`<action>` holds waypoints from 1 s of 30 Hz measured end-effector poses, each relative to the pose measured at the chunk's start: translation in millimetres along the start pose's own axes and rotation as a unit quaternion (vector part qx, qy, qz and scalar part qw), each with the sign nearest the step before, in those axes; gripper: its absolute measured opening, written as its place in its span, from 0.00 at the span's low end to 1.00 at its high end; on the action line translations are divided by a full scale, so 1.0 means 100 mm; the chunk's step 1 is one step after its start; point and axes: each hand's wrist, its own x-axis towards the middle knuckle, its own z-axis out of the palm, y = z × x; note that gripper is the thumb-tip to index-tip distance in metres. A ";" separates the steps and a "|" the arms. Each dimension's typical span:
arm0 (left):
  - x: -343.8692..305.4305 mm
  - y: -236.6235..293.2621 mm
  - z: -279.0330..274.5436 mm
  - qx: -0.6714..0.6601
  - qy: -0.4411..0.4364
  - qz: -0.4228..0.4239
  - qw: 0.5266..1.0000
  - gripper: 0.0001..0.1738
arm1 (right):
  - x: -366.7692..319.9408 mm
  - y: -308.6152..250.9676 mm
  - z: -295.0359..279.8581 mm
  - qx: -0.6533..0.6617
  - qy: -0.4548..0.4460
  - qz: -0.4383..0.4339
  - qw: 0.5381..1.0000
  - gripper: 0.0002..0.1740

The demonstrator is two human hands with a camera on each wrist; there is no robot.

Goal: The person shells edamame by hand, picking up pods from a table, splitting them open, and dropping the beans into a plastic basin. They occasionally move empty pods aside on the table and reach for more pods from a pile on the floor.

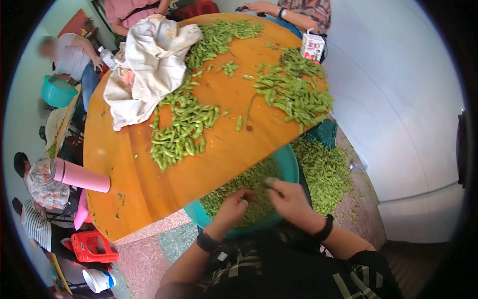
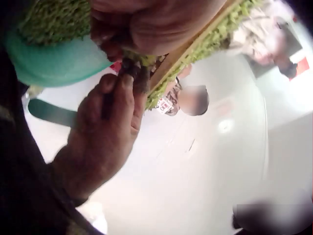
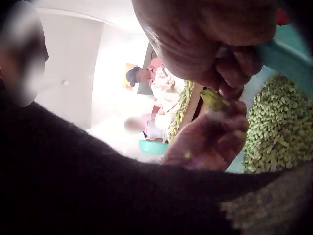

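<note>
Over a teal basin of shelled green beans, both hands work close together. My left hand pinches a yellow-green edamame pod. A ring shows on one of its fingers. My right hand has its fingers curled, thumb and forefinger pinching at that same pod from the other side. Its fingertips look dark in the left wrist view, and part of the pod is hidden behind them.
A wooden table bears heaps of edamame pods, a crumpled white cloth, a pink flask and a drink carton. Beside the basin, a large green heap covers the floor. A red stool stands at left; several people sit around.
</note>
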 end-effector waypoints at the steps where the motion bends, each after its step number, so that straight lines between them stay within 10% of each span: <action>1: -0.01 -0.01 -0.05 0.212 0.039 0.175 0.961 0.15 | 0.02 -0.03 -0.15 -0.050 -0.006 0.040 0.998 0.10; 6: -0.35 0.78 -0.35 0.256 0.165 0.153 0.940 0.07 | -0.08 0.56 -0.91 -0.251 0.088 0.057 0.962 0.08; 9: -0.09 1.12 -0.72 0.381 0.377 0.148 0.831 0.07 | -0.09 0.56 -1.07 -0.226 0.074 0.144 0.961 0.07; 13: 0.32 1.05 -1.04 0.464 0.421 0.040 0.779 0.07 | -0.05 0.43 -0.85 -0.194 0.108 0.055 0.973 0.06; 22: 0.13 1.04 -0.94 0.365 0.395 0.124 0.834 0.07 | 0.27 -0.17 -0.34 -0.033 -0.042 0.023 0.998 0.12; 24: -0.01 1.18 -0.79 0.253 0.336 0.033 0.907 0.09 | 0.41 -0.33 -0.24 0.021 -0.058 0.033 0.998 0.11; 30: -0.14 1.04 -0.26 -0.080 0.186 0.132 0.970 0.06 | 0.51 -0.41 -0.15 0.238 -0.179 0.174 0.939 0.10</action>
